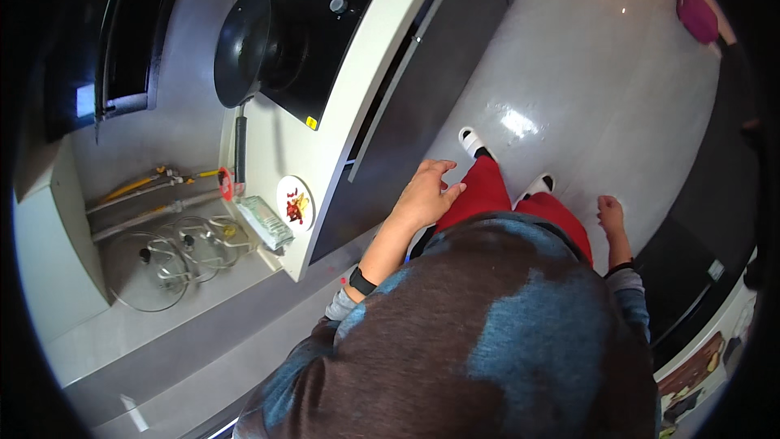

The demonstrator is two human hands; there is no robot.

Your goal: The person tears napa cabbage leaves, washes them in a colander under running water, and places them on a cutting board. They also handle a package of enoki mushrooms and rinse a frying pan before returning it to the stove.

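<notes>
My left hand [429, 192] is in front of the dark cabinet fronts below the counter, with nothing in it. Its thumb stands apart from the bent fingers, and a dark band circles the wrist. My right hand [610, 214] hangs on the other side of my body above the floor, its fingers curled in and no object visible in it. Nearest to my left hand on the white counter [292, 134] is a white plate [308, 218] with small red and yellow pieces. Beside the plate lies a pale green packet [265, 221].
A dark wok [242, 49] tilts on the black cooktop [329, 55], its handle pointing toward me. A red round object [226, 183] lies by yellow-marked pipes [131, 185]. Coiled clear tubing [164, 274] lies left. Dark cabinets [682, 244] border the floor at right.
</notes>
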